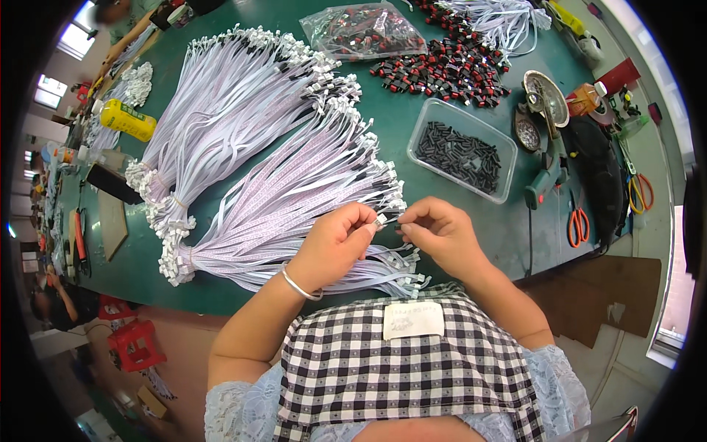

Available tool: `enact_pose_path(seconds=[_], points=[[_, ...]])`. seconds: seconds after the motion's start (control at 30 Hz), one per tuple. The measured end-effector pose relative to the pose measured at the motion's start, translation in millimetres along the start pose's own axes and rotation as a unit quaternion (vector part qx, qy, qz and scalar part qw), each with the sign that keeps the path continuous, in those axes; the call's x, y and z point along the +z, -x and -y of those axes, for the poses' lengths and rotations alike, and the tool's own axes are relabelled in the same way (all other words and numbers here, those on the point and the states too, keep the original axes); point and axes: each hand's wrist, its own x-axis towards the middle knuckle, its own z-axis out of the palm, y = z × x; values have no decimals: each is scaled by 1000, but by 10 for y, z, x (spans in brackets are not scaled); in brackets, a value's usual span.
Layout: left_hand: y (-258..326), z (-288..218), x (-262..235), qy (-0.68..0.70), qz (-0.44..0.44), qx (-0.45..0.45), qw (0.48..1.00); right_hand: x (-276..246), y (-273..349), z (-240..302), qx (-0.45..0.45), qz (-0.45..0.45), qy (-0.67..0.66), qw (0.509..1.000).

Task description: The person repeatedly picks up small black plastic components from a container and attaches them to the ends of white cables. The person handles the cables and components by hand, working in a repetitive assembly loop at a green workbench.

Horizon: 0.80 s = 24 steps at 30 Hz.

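Note:
My left hand [331,243] is closed, pinching a small white connector [381,221] at the end of a flat cable. Just right of it, my right hand [445,232] is closed too, its thumb and forefinger pressed together by the connector's thin wires. Whatever sits between those right fingertips is too small to make out. Under and beside my left hand fans a bundle of flat white cables [287,195], gathered at its left end, with white connectors at both ends. Behind it lies a second bundle [221,110], with black pieces near many of its right-hand tips.
Beyond my right hand stands a clear plastic box [449,175] of short black tubes [460,155]. Farther back are loose red-and-black parts [456,70] and a clear bag [361,33] of them. To the right are a green glue gun [549,180] and orange-handled scissors [578,225]; a yellow bottle [129,120] lies left.

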Motion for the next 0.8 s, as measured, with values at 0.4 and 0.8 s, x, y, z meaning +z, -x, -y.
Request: enact_pose_path(seconds=[0.4,0.8], points=[[-17,62,12,-42,9,38,998,10,-27,25,-10,-2,68,998],[-8,27,30,2,-3,22,1000,25,-24,2,-32,-4,101,994]])
